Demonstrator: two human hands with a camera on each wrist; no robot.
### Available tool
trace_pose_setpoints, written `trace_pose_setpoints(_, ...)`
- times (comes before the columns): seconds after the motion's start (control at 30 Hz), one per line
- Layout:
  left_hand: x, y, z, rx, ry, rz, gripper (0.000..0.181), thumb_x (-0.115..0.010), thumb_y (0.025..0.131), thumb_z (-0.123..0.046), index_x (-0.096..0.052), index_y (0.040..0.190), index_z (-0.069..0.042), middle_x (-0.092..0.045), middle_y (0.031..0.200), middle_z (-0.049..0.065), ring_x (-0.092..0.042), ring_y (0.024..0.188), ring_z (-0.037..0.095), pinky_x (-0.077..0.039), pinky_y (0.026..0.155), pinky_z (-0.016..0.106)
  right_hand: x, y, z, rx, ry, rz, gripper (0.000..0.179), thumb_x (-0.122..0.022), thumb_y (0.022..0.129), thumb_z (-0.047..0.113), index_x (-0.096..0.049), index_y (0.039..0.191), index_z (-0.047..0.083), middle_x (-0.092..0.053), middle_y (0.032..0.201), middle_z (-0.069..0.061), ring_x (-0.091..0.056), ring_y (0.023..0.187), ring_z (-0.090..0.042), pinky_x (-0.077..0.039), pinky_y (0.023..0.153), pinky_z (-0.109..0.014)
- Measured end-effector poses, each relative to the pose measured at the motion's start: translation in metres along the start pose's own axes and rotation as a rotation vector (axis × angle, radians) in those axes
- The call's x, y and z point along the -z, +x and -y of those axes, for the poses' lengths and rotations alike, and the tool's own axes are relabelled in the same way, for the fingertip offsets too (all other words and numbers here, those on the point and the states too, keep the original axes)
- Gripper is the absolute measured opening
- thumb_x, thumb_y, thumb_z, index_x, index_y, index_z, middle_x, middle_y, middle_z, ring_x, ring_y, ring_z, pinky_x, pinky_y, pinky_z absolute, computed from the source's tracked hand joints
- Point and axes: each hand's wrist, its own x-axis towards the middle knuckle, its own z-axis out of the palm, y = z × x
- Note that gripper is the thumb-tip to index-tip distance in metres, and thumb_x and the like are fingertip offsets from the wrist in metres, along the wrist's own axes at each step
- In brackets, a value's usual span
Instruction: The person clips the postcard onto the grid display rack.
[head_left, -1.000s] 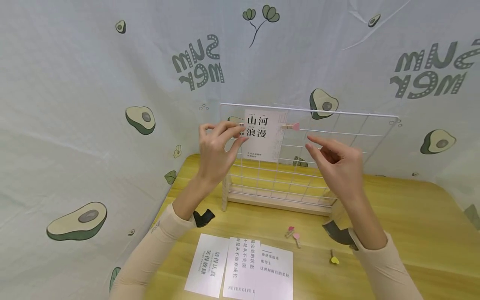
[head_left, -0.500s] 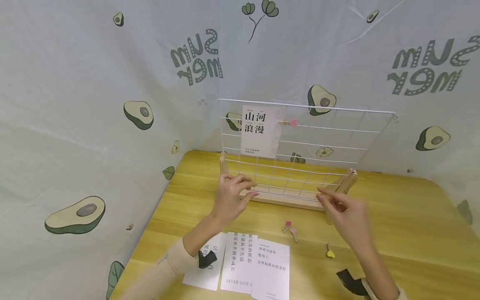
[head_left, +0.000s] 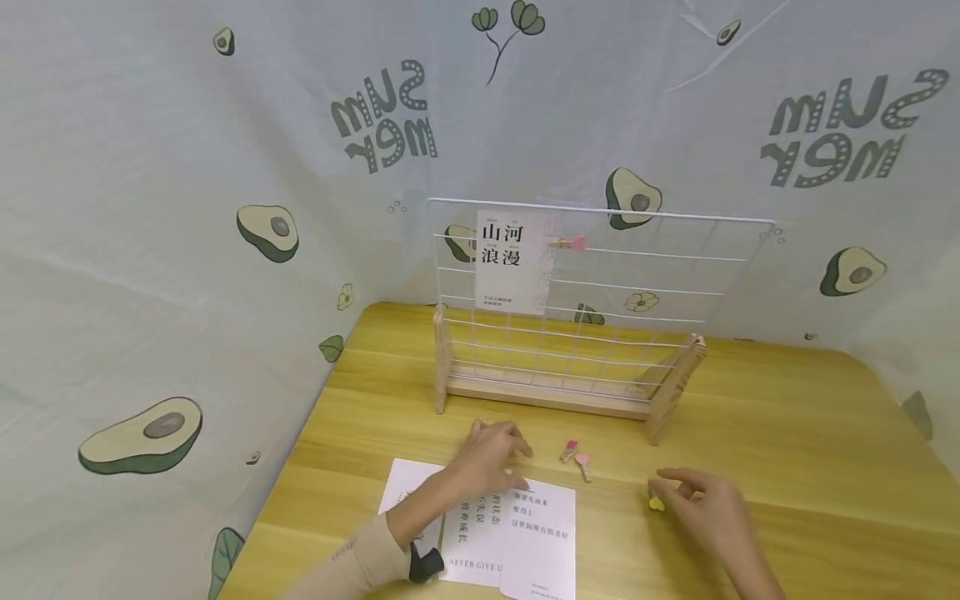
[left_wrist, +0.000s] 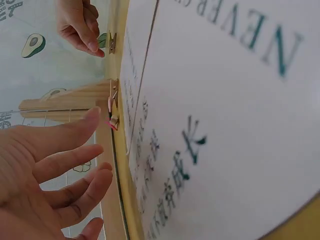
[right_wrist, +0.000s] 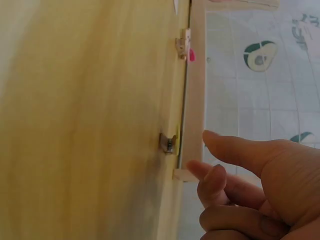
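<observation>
My left hand (head_left: 487, 458) hovers low over the white printed cards, its fingers relaxed and holding nothing. Beneath it lie a right card (head_left: 545, 554), a middle card (head_left: 472, 550) and a partly covered left card (head_left: 405, 479). Beside the yellow heart clothespin (head_left: 656, 503) is my right hand (head_left: 705, 508), thumb and forefinger extended toward it. The right wrist view has that clothespin (right_wrist: 169, 143) on the table, a little apart from the fingertips. Two loose pink-heart clothespins, one darker (head_left: 569, 451) and one paler (head_left: 583, 468), lie between the hands.
Behind the hands stands a white wire grid (head_left: 652, 292) on a wooden base (head_left: 547, 395). A white card (head_left: 512, 279) hangs on it, with a pink-heart clothespin (head_left: 573, 242) at its right edge. A patterned curtain (head_left: 315, 108) backs the yellow table (head_left: 787, 433).
Both hands have come down from the grid to the table, the left over the cards and the right beside the yellow clothespin. The hung card stays on the grid.
</observation>
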Motion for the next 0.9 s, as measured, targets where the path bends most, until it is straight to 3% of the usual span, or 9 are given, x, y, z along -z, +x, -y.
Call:
trace_pose_setpoints(0.17, -0.008, -0.005, 0.001, 0.002, 0.027, 0.106, 0.052, -0.095, 0.071, -0.035, -0.077, 0.118, -0.017, -0.066, 0.115, -0.007, -0.053, 0.096, 0.003, -0.027, 0.081, 0.021, 0.0, -0.002, -0.01, -0.124, -0.053, 0.093, 0.05, -0.072, 0.095, 0.046, -0.074, 0.115, 0.0, -0.071, 0.087, -0.006, -0.053, 0.065, -0.012, -0.044, 0.056, -0.024)
trace_pose_setpoints(0.23, -0.009, -0.006, 0.001, -0.002, 0.035, 0.117, 0.057, -0.096, 0.068, -0.037, -0.077, 0.118, -0.018, -0.064, 0.115, -0.007, -0.052, 0.097, 0.003, -0.027, 0.08, 0.021, 0.0, -0.002, -0.012, -0.139, -0.064, 0.107, 0.053, -0.071, 0.095, 0.051, -0.074, 0.113, 0.001, -0.074, 0.095, -0.009, -0.061, 0.077, -0.016, -0.05, 0.064, -0.028)
trace_pose_setpoints(0.37, -0.008, -0.006, 0.0, -0.018, 0.065, 0.124, 0.064, -0.098, 0.063, -0.04, -0.076, 0.118, -0.018, -0.064, 0.116, -0.007, -0.051, 0.097, 0.003, -0.027, 0.08, 0.02, -0.003, 0.0, -0.012, -0.138, -0.061, 0.111, 0.051, -0.074, 0.093, 0.05, -0.075, 0.108, 0.001, -0.076, 0.095, -0.009, -0.066, 0.084, -0.019, -0.054, 0.069, -0.034)
trace_pose_setpoints(0.6, -0.012, -0.004, 0.0, -0.015, 0.13, 0.135, 0.07, -0.099, 0.059, -0.046, -0.073, 0.118, -0.018, -0.064, 0.11, -0.009, -0.047, 0.093, 0.003, -0.028, 0.082, 0.02, -0.009, 0.0, -0.008, -0.136, -0.045, 0.132, 0.04, -0.077, 0.093, 0.041, -0.073, 0.101, 0.002, -0.074, 0.087, -0.003, -0.065, 0.081, -0.015, -0.051, 0.067, -0.028)
trace_pose_setpoints(0.9, -0.015, -0.003, 0.002, -0.017, 0.077, 0.12, 0.063, -0.1, 0.057, -0.041, -0.073, 0.109, -0.017, -0.062, 0.098, -0.012, -0.043, 0.085, 0.002, -0.028, 0.083, 0.022, -0.014, -0.001, -0.004, -0.125, -0.022, 0.165, 0.031, -0.074, 0.096, 0.033, -0.072, 0.1, 0.003, -0.071, 0.084, 0.0, -0.059, 0.075, -0.011, -0.047, 0.063, -0.022)
